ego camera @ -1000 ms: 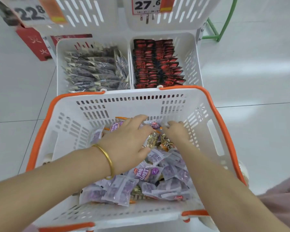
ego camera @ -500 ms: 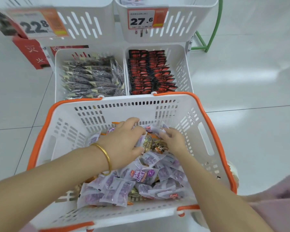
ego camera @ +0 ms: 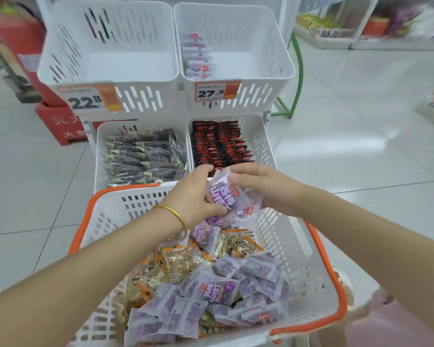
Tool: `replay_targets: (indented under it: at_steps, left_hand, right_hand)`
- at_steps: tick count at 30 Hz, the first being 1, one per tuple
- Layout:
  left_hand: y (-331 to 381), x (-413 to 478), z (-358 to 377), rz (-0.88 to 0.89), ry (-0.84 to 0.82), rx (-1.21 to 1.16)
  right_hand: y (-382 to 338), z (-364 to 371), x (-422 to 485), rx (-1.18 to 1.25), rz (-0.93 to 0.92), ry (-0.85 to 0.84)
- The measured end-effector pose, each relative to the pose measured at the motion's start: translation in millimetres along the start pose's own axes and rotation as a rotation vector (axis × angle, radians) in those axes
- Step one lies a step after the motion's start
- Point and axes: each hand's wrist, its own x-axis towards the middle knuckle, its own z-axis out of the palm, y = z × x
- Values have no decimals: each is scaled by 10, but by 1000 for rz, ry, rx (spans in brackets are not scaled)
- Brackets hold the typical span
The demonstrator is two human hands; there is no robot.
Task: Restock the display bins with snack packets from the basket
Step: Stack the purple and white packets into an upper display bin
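Both forearms reach forward. The left hand and right hand curl their fingers round a bundle of purple snack packets from either side, above the 12 o'clock rim of the basket.

White display bins are stood on the pale tiled floor at upper centre; a red box is set at their left.

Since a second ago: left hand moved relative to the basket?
Yes. The left hand rose off the pile to the far rim of the basket, gripping purple packets.
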Motion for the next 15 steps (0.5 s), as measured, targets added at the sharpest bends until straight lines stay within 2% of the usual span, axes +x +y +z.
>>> replay_targets:
  at_steps: [2, 6, 10, 15]
  left_hand:
    - [20, 21, -77, -42, 6, -40]
    - [-58, 70, -178, -56, 91, -182]
    - [-124, 101, -264, -81, 171, -434]
    - [-234, 173, -209, -132, 117, -551]
  right_hand:
    - [-119, -90, -19, 2, 65, -46]
    - [-280, -214, -42, -69, 79, 67]
    - [-367, -298, -29, -185, 111, 61]
    - [-472, -252, 56, -331, 6, 15]
